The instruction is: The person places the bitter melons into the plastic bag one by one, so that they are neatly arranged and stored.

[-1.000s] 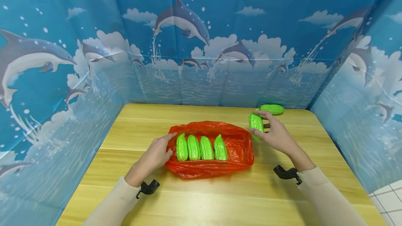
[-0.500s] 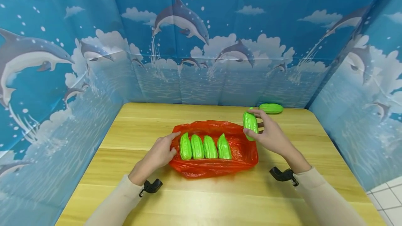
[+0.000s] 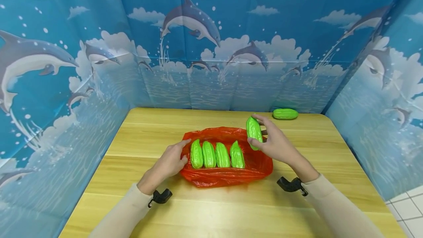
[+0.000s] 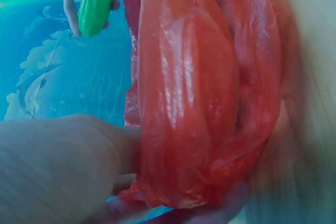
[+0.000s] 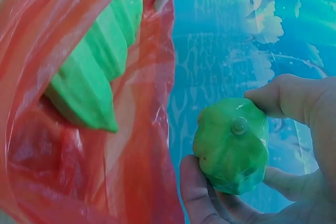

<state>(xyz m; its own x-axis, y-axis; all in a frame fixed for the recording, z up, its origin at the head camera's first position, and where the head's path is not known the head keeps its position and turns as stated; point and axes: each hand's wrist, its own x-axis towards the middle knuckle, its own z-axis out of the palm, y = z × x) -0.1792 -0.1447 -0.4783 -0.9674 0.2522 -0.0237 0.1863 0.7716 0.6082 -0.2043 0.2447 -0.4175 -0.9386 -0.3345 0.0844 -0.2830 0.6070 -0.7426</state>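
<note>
A red plastic bag [image 3: 228,181] lies with its mouth spread wide, and several green bitter melons [image 3: 223,155] stand side by side inside it. My left hand [image 3: 170,161] holds the bag's left end at the rim; in the left wrist view the red film [image 4: 194,87] covers part of the fingers. My right hand [image 3: 277,144] grips one more bitter melon [image 3: 254,132] between thumb and fingers, above the bag's right back rim. The right wrist view shows that melon's stem end [image 5: 231,145] facing the camera, beside the bag's opening.
Another bitter melon [image 3: 285,114] lies at the back right edge of the wooden table [image 3: 211,216]. Blue dolphin-print sheets [image 3: 211,83] hang behind the table and along both sides.
My right hand has carried its bitter melon leftward, from beside the bag to over its right back rim. The bag and my left hand have shifted slightly right.
</note>
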